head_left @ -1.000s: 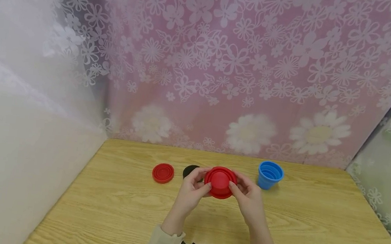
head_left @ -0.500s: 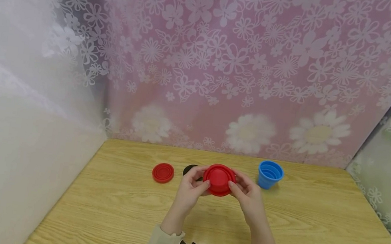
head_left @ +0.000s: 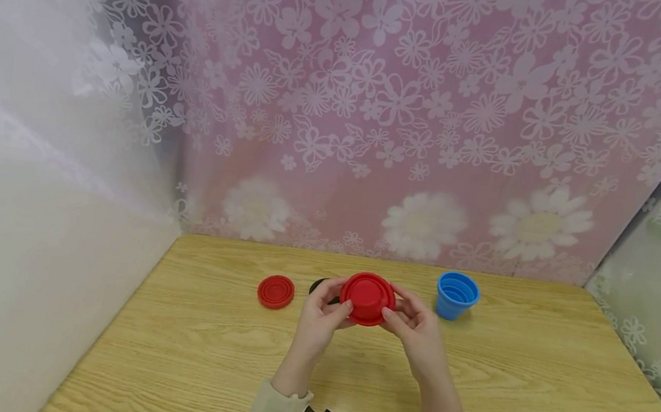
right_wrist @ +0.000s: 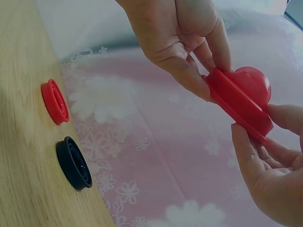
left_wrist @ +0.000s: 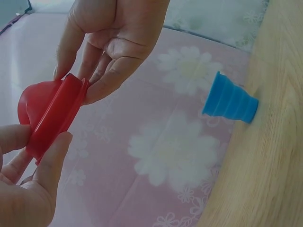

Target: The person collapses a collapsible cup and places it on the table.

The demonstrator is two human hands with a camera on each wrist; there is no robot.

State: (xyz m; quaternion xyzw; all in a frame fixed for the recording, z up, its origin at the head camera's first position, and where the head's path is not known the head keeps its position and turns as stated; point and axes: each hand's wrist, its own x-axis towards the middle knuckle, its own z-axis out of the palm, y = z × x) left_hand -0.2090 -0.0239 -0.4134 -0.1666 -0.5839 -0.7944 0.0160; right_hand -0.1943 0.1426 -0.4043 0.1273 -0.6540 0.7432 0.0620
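A red collapsible cup (head_left: 367, 298), partly folded, is held above the table between both hands. Its rounded base bulges upward, with a dent visible in the left wrist view. My left hand (head_left: 317, 323) pinches the left side of the rim, thumb on the near face and fingers behind. On the other side my right hand (head_left: 422, 339) grips the rim the same way. Beyond the right hand stands a blue collapsible cup (head_left: 457, 296), extended and upright. A flattened red cup (head_left: 276, 292) lies to the left. Beside it is a flattened black cup (right_wrist: 74, 163), partly hidden behind the left hand in the head view.
The wooden table (head_left: 191, 353) ends at a pink flowered curtain (head_left: 333, 186) at the back. A pale white sheet (head_left: 49, 201) hangs along the left side, and a greenish flowered one (head_left: 660, 325) on the right. Black devices are strapped at both wrists.
Both hands have raised the red cup slightly and moved it a little left, still gripping its rim. Its base looks more dented and pushed in. The cups on the table have not moved.
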